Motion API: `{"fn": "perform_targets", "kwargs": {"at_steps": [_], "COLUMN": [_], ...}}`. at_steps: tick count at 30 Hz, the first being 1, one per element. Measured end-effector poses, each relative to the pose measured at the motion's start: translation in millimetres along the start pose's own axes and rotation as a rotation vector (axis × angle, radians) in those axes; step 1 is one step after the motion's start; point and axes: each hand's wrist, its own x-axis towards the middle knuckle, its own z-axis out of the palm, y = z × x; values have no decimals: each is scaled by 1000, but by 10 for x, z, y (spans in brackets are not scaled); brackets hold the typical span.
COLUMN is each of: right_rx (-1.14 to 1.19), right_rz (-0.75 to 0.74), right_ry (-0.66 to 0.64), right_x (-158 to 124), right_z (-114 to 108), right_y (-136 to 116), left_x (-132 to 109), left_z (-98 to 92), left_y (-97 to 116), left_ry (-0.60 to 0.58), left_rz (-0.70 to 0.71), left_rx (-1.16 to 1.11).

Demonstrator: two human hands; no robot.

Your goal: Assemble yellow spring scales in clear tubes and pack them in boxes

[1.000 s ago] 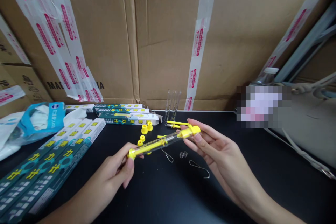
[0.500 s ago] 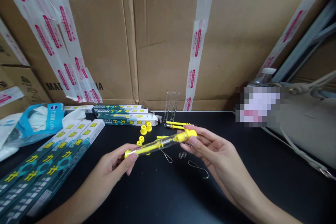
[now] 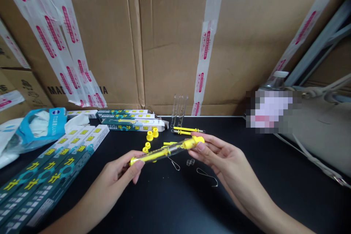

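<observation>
A clear tube spring scale (image 3: 167, 152) with yellow end caps and a yellow inner rod lies tilted across the space between my hands. My left hand (image 3: 120, 170) grips its lower yellow end, and my right hand (image 3: 216, 153) pinches the upper yellow cap between thumb and fingers. Under the tube, on the black table, are a bent wire hook (image 3: 174, 163) and small clear rings (image 3: 190, 162). Another wire hook (image 3: 207, 177) lies near my right hand. Yellow caps (image 3: 149, 136) and yellow rods (image 3: 186, 130) sit just beyond the tube.
Several teal-and-white product boxes (image 3: 52, 170) lie at the left, with a blue-and-white bag (image 3: 40, 126) behind them. Clear glass tubes (image 3: 178, 110) stand at the table's back edge, against a taped cardboard wall (image 3: 167, 44). A blurred patch (image 3: 271, 111) covers something at the right.
The scale has levelled slightly, its upper cap dropping a little, and both hands have shifted slightly left. The view has also shifted a little.
</observation>
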Motion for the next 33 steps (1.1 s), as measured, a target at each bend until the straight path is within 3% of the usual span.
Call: {"fn": "perform_targets", "kwargs": {"at_steps": [12, 17, 22, 33], "right_rx": [-13, -34, -120, -362], "right_rz": [11, -8, -26, -140], "right_ry": [-3, -21, -58, -151], "right_x": [-9, -15, -3, -55], "right_z": [24, 17, -5, 39], "right_y": [-2, 8, 31, 87], "left_x": [3, -11, -26, -31], "left_z": [4, 1, -20, -75], "left_y": [5, 36, 81, 119], "left_ry": [-26, -11, 48, 232], "left_rz": [-68, -42, 24, 0], "left_rx": [-104, -31, 130, 342]}}
